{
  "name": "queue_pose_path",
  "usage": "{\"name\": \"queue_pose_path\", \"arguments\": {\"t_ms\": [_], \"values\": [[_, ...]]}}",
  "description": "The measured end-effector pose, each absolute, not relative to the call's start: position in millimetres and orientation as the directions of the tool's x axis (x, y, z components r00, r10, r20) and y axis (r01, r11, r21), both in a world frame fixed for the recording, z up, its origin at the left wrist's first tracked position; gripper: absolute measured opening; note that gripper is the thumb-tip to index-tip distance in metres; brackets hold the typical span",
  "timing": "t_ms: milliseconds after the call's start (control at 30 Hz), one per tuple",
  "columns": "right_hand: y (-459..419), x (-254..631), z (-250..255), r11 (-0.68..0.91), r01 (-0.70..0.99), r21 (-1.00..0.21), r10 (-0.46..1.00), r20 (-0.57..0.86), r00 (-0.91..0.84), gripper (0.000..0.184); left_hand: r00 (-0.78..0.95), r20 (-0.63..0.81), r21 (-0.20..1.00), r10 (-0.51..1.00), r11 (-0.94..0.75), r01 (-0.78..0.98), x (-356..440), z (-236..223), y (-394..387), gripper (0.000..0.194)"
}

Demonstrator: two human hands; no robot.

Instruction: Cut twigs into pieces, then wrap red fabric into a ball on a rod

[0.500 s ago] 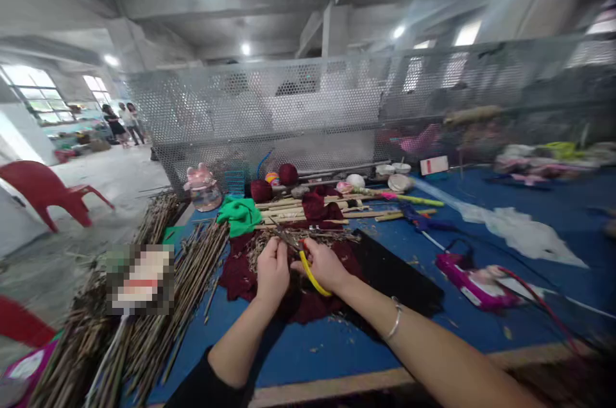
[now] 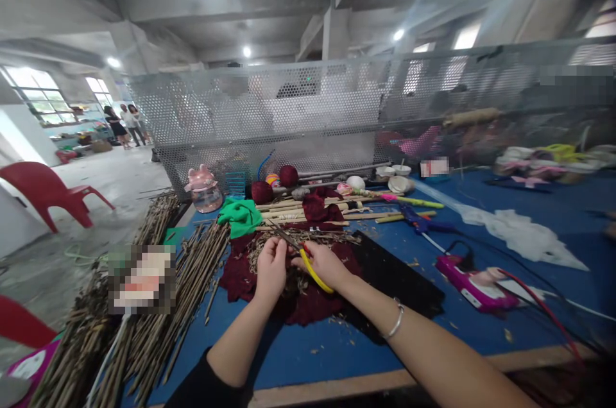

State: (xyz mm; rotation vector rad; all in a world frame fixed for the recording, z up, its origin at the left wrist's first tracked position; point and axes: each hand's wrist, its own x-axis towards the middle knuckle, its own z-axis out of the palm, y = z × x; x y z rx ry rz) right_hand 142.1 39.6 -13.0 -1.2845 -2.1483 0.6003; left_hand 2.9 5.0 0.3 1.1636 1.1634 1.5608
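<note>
My right hand (image 2: 328, 264) is closed round the yellow-handled scissors (image 2: 316, 276), whose dark blades point away and to the left. Beside the blades, my left hand (image 2: 271, 268) has thumb and fingers pinched together; what lies between them is too small to make out. Both hands are over a dark red cloth (image 2: 302, 312) lying on the blue table. A heap of dry stem bits (image 2: 256, 242) is spread on that cloth, just beyond my fingers.
Long dry stalks (image 2: 190, 280) lie bundled at the left. Behind the cloth are a green cloth (image 2: 239, 218), pale sticks (image 2: 279, 205) and dark red yarn balls (image 2: 262, 192). To the right are a black sheet (image 2: 399, 276), a blue glue gun (image 2: 418, 221) and a magenta power strip (image 2: 474, 286) with cables.
Hardly anything differs. The scissors have turned slightly in my right hand, and my left hand stays pinched in almost the same spot.
</note>
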Motion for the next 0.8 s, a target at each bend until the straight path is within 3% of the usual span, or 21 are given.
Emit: {"name": "queue_pose_path", "arguments": {"t_ms": [133,333,533,800], "values": [[39.0,143.4,-7.3,0.431,0.687,-0.585,0.901,0.235,-0.365,0.036,-0.211,0.109,0.971,0.971,-0.15,-0.188,2.1,-0.9,8.5,0.03],[36.8,146.2,-2.5,0.462,0.722,-0.516,0.887,0.247,-0.391,0.039,-0.254,0.141,0.98,0.957,-0.171,-0.102,-1.7,-2.0,10.5,0.026],[37.6,147.1,-1.4,0.472,0.703,-0.533,0.877,0.198,-0.438,0.033,-0.247,0.246,0.969,0.937,-0.229,0.096,-6.6,-5.7,11.7,0.019],[41.9,149.6,-5.9,0.466,0.657,-0.593,0.879,0.227,-0.42,0.034,-0.21,0.233,0.972,0.949,-0.236,0.013,-0.9,3.5,6.2,0.027]]}}
